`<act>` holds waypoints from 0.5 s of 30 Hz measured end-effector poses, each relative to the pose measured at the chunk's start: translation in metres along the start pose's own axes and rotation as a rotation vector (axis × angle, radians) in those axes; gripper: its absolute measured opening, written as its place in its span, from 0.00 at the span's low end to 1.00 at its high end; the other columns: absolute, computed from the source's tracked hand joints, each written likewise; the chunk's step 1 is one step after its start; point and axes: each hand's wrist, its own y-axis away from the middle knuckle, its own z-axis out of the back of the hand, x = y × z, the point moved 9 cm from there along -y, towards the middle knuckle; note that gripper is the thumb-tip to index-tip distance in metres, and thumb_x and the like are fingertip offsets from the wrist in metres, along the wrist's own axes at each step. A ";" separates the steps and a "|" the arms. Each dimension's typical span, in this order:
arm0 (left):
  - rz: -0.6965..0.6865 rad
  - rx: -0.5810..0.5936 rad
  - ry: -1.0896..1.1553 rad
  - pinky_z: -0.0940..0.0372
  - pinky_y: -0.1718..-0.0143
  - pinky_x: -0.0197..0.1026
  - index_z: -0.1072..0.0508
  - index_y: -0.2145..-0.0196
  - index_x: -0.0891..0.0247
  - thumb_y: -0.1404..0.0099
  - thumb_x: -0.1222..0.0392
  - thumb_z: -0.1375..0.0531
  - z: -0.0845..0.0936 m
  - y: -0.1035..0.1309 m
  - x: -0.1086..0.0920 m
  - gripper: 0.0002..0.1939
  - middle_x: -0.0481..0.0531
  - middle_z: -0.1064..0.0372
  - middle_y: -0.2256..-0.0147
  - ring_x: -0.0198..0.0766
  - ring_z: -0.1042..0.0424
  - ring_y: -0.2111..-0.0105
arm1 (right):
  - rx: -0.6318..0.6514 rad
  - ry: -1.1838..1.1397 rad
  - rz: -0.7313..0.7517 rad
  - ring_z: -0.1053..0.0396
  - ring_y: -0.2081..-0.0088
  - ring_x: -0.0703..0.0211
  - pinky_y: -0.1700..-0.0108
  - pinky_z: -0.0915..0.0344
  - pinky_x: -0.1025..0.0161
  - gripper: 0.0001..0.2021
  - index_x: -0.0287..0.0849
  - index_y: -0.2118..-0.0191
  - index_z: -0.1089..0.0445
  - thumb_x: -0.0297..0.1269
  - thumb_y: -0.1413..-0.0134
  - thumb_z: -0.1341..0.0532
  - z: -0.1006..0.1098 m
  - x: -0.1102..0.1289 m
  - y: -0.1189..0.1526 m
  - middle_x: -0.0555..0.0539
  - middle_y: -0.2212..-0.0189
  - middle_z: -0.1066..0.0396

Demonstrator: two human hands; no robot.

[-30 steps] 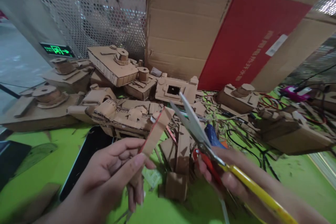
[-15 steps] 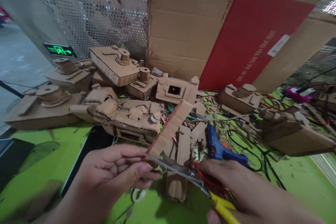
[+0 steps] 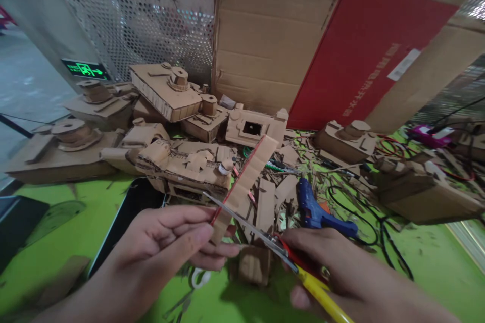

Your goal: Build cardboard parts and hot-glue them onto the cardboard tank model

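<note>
My left hand (image 3: pixel 170 242) pinches the lower end of a cardboard strip (image 3: pixel 250 176) between thumb and fingers. The strip slants up to the right and has a red edge. In my right hand (image 3: pixel 333 262) is a pair of scissors (image 3: pixel 261 234) with red and yellow handles. Its blades lie across the strip just above my left fingertips, one tip showing past the red edge. A small cardboard block (image 3: pixel 254 265) rests on the table below the blades. Behind the strip stands a cardboard model (image 3: pixel 189 171) with a rounded piece on top.
A blue glue gun (image 3: pixel 322 212) lies right of centre beside a black cable (image 3: pixel 386 242). Cardboard models (image 3: pixel 166 91) crowd the back and left, with another (image 3: pixel 428 192) at the right. Scraps litter the green table (image 3: pixel 212 308). A dark phone-like slab (image 3: pixel 129 212) lies by my left wrist.
The scissors have shifted higher along the strip, and their handles have come closer together. More of the strip's lower end now shows between the blades and my left fingers.
</note>
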 end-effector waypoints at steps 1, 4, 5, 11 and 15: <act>0.002 -0.008 -0.018 0.17 0.64 0.34 0.11 0.59 0.58 0.36 0.49 0.24 0.001 0.000 0.000 0.13 0.56 0.11 0.66 0.48 0.10 0.64 | 0.003 -0.002 -0.003 0.28 0.69 0.50 0.69 0.37 0.57 0.22 0.48 0.64 0.26 0.64 0.37 0.38 0.000 0.000 0.000 0.44 0.62 0.20; -0.001 -0.012 -0.041 0.17 0.64 0.36 0.12 0.61 0.59 0.36 0.49 0.24 0.001 -0.001 -0.001 0.12 0.56 0.11 0.66 0.47 0.11 0.64 | -0.014 -0.013 -0.005 0.29 0.70 0.51 0.70 0.38 0.58 0.20 0.48 0.65 0.27 0.61 0.37 0.36 0.002 0.001 -0.001 0.46 0.66 0.21; -0.011 -0.005 -0.046 0.17 0.64 0.36 0.12 0.62 0.59 0.36 0.50 0.24 0.000 -0.001 -0.001 0.11 0.55 0.11 0.66 0.47 0.11 0.65 | -0.011 -0.026 0.000 0.30 0.70 0.52 0.70 0.39 0.59 0.19 0.48 0.65 0.27 0.60 0.38 0.36 0.002 0.002 -0.002 0.46 0.68 0.22; -0.049 0.106 -0.055 0.23 0.73 0.29 0.13 0.68 0.60 0.39 0.60 0.23 -0.013 -0.003 0.002 0.05 0.51 0.15 0.75 0.36 0.17 0.76 | 0.027 -0.013 0.026 0.30 0.70 0.53 0.71 0.39 0.61 0.17 0.47 0.64 0.26 0.56 0.42 0.30 -0.009 0.005 -0.003 0.46 0.66 0.22; -0.035 0.122 -0.043 0.22 0.74 0.32 0.13 0.69 0.61 0.37 0.54 0.24 -0.012 -0.003 0.002 0.08 0.54 0.15 0.75 0.39 0.17 0.76 | 0.018 0.002 0.001 0.31 0.69 0.52 0.69 0.39 0.60 0.17 0.47 0.65 0.28 0.55 0.43 0.30 -0.009 0.003 0.000 0.47 0.68 0.24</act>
